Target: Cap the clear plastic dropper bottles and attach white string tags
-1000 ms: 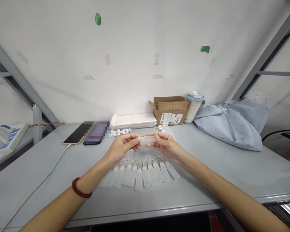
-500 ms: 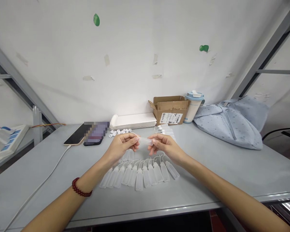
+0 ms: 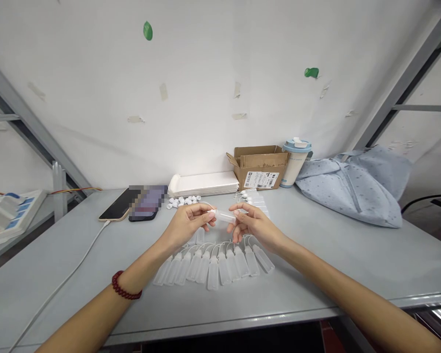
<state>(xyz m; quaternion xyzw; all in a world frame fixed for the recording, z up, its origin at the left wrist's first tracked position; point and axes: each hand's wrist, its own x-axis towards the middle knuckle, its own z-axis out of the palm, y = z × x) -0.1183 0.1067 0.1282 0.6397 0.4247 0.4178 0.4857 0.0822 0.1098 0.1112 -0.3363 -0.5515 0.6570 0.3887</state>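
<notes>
A small clear plastic bottle [image 3: 223, 215] is held level between both hands, above the grey table [image 3: 316, 274]. My left hand [image 3: 186, 225] pinches its capped left end. My right hand [image 3: 253, 224] grips its right end with curled fingers. Beneath the hands lies a row of several similar clear bottles [image 3: 213, 262], caps pointing away from me. A cluster of small white caps [image 3: 183, 201] lies just beyond my left hand. More clear bottles [image 3: 253, 197] lie beyond my right hand.
A phone [image 3: 115, 210] on a white cable [image 3: 66, 279] and a dark device [image 3: 147, 202] sit at the left. A stack of white trays [image 3: 204, 184], a cardboard box [image 3: 259, 169], a lidded cup [image 3: 294, 162] and a blue cloth bag [image 3: 356, 189] line the back.
My right hand has shifted its fingers along the bottle toward the left hand. The bottle stays held between both hands at about the same spot.
</notes>
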